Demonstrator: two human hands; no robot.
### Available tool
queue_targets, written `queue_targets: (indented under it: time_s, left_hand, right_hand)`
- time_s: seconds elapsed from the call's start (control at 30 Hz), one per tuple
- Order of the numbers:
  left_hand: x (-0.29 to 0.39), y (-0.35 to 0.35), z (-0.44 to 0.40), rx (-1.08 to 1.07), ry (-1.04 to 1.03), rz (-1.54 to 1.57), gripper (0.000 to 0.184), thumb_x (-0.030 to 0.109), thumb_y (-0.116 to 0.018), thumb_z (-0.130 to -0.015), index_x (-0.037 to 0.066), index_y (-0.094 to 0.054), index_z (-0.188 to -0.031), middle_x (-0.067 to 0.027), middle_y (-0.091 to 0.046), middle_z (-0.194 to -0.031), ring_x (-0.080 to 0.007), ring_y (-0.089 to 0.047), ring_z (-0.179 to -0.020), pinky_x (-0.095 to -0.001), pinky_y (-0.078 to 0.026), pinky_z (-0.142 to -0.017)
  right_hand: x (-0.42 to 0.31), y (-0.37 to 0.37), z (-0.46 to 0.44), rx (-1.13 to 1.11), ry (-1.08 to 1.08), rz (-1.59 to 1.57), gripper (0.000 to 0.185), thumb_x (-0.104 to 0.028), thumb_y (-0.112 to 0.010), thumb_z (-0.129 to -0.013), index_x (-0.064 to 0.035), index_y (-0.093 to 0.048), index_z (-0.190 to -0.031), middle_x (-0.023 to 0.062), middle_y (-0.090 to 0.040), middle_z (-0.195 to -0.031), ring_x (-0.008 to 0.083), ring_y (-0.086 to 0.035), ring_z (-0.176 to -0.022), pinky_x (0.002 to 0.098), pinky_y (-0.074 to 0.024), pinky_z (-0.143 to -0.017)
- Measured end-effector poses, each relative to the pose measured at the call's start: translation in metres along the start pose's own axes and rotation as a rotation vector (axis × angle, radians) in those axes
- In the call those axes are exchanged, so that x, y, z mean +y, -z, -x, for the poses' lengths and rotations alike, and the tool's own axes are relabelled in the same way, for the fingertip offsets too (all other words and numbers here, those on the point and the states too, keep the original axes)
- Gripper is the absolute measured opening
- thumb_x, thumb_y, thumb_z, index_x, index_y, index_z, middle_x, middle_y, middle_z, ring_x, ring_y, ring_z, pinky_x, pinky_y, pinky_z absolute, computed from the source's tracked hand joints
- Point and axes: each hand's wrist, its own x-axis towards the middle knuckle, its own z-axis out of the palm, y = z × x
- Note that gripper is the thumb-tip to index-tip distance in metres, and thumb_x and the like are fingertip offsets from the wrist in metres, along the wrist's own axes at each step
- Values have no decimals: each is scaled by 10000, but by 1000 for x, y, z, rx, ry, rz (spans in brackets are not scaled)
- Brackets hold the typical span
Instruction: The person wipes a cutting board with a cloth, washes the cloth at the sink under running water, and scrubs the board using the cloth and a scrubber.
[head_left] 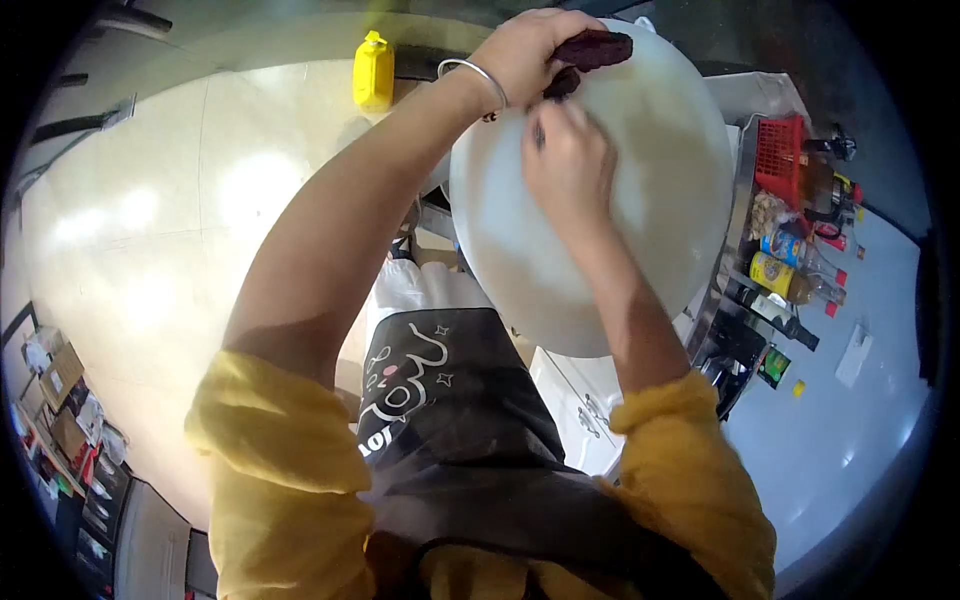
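Observation:
My left hand (pixel 523 57), with a silver bangle at the wrist, is closed around a dark maroon, rough-looking piece (pixel 596 49). One end of it juts out to the right past my fingers, and a smaller dark part shows below them. Just under it, my right hand (pixel 570 150) is curled into a fist, slightly blurred. A small dark bit shows by its thumb, but what it holds is hidden. Both hands are over a large round whitish board (pixel 640 220) with faint brownish patches.
A yellow jug (pixel 374 75) stands at the upper left, on or near the pale tiled floor (pixel 150 220). Along the right are a red plastic basket (pixel 780 158), several bottles (pixel 800 275) and packets. A dark apron (pixel 450 390) covers my front.

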Motion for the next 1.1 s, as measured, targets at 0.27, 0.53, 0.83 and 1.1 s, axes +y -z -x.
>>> queue_targets:
  time_s: [0.27, 0.53, 0.83, 1.1]
  left_hand:
    - [-17, -14, 5, 21, 173, -16, 458, -48, -580, -659, 118, -545, -1084, -133, -594, -973, -344, -539, -946, -387, -449, -817]
    - [-21, -10, 3, -37, 49, 98, 455, -75, -554, -666, 111, -542, -1081, -142, -595, -979, -353, -541, -952, -392, -452, -818]
    - [-18, -9, 3, 66, 37, 66, 368, -53, -564, -724, 81, -533, -1065, -113, -591, -932, -265, -559, -890, -345, -462, -767]
    - [-29, -16, 3, -79, 190, 119, 379, 7, -611, -739, 102, -533, -1098, -125, -613, -989, -314, -569, -962, -367, -457, -832]
  right_hand:
    - [-7, 23, 78, -26, 21, -131, 86, -25, -615, -726, -29, -542, -681, 129, -529, -669, 310, -545, -607, 421, -435, -548]
    - [-13, 19, 67, 2, 49, -107, 103, -30, -591, -750, -27, -532, -666, 148, -520, -660, 336, -541, -594, 430, -426, -535]
    - [-2, -5, 1, 73, 62, -66, 113, -32, -616, -732, -24, -524, -667, 134, -511, -669, 326, -538, -600, 424, -426, -519]
    - [-18, 7, 33, -46, 65, -129, 83, -25, -609, -737, -26, -543, -686, 130, -550, -690, 310, -552, -622, 410, -434, -536]
